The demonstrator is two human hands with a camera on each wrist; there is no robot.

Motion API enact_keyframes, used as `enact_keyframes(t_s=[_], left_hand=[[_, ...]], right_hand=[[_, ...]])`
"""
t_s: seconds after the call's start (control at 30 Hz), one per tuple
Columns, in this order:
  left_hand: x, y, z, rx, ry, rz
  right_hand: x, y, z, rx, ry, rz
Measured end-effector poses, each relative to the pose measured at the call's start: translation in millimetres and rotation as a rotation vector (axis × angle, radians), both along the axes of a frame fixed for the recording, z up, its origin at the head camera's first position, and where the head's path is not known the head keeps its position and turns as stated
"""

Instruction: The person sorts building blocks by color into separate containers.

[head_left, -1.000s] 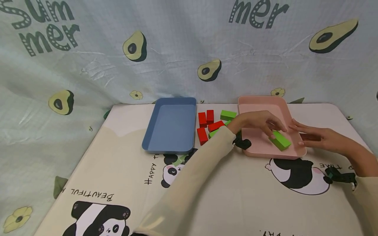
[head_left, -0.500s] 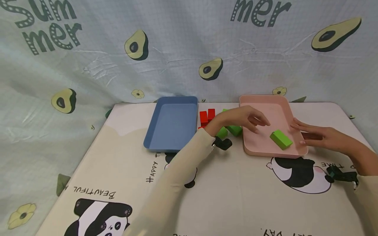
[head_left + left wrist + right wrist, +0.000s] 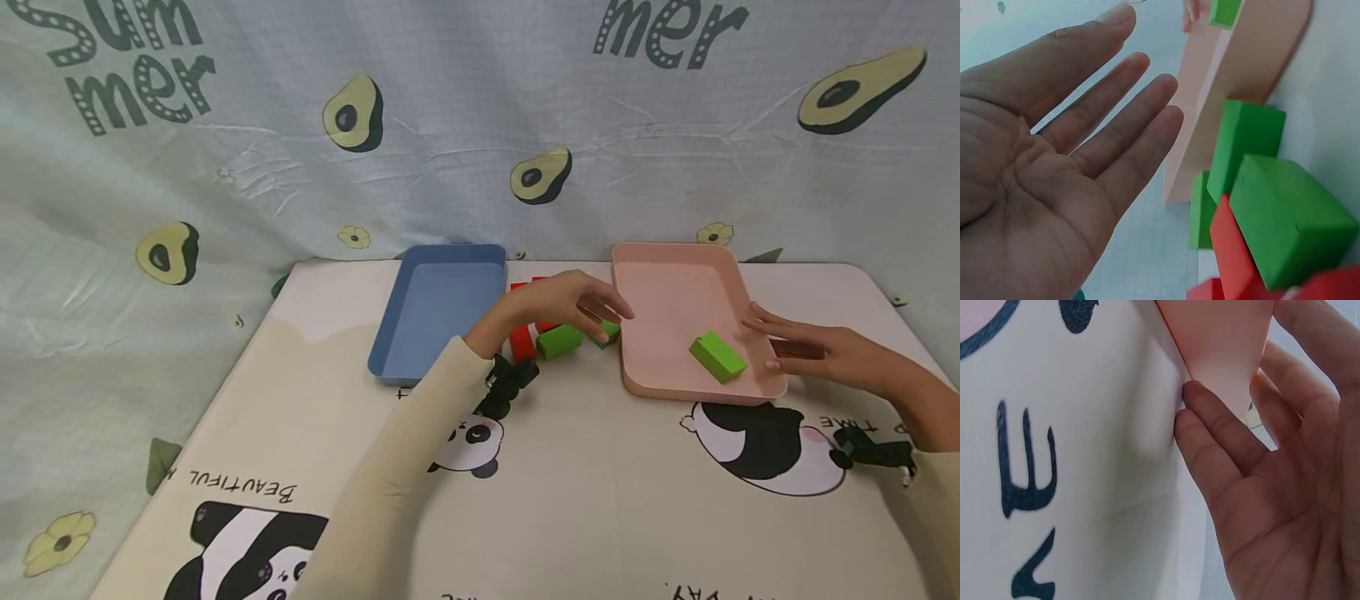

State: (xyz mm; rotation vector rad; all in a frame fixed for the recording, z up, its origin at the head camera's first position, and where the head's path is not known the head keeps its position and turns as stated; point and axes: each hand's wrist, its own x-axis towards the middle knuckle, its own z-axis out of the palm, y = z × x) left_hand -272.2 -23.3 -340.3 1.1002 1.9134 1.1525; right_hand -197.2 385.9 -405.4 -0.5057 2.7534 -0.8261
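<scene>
In the head view my left hand (image 3: 566, 302) hovers over the group of blocks between the two trays, holding nothing. Its fingers are loosely extended in the left wrist view, apart from the green blocks (image 3: 1291, 219) and red blocks (image 3: 1235, 250). A single green block (image 3: 717, 357) lies in the pink tray (image 3: 660, 283), near its front right corner. My right hand (image 3: 825, 346) rests against that tray's right side with its fingers fairly straight. In the right wrist view the fingertips (image 3: 1200, 394) are by the tray's outer wall. My left hand and forearm partly hide the blocks in the head view.
A blue tray (image 3: 442, 308) stands left of the blocks, with nothing in it. The panda-print cloth (image 3: 570, 500) covers the table, and a hanging avocado-print sheet (image 3: 450, 125) borders its back and left.
My left hand has drawn back leftward from the green block in the pink tray to above the block group. The green block stays in the tray. My right hand keeps its place.
</scene>
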Motion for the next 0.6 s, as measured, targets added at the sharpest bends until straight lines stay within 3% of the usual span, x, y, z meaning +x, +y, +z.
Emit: enact_keyframes(t_s=[0.2,0.4,0.6], left_hand=[[7.5,-20.1,-2.9,0.006,0.031,0.029],[14.4,-35.5,-6.2,0.004,0.067,0.068],[20.4,-46.8,-7.5,-0.008,0.106,0.155]], right_hand=[[0.7,3,-5.2,-0.025,0.070,0.049],[2.3,1,-3.7,-0.012,0.027,0.019],[2.2,0,-1.8,-0.019,0.026,0.014]])
